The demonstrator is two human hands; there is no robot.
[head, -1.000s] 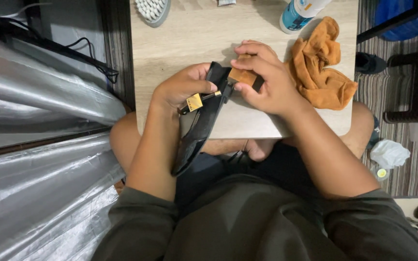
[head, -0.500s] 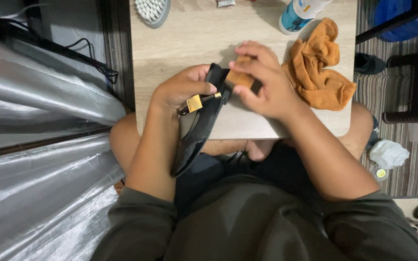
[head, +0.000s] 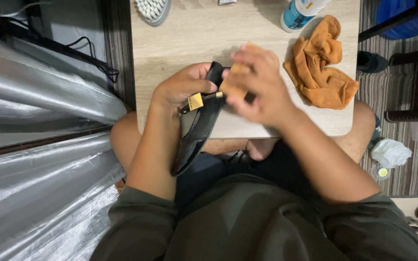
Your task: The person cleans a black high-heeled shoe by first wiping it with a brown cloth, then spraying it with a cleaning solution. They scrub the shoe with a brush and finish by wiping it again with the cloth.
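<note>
- Black shiny shoe [head: 197, 137] with a gold buckle sits near the middle of the frame, over the edge of the wooden table [head: 180, 43].
- Left hand [head: 182, 89] is closed around the shoe.
- Right hand [head: 260, 84] grips a small tan brush [head: 233, 82] pressed against the shoe.
- Orange cloth [head: 322, 67] lies at the upper right, beside a blue and white bottle [head: 298, 12].

Small light wood-grain table [head: 189, 43] over person's lap. On it: crumpled orange cloth [head: 321, 67] at right, blue-and-white bottle [head: 300, 12] at far edge beside cloth, white-bristled brush [head: 152, 8] at far left corner.
</note>
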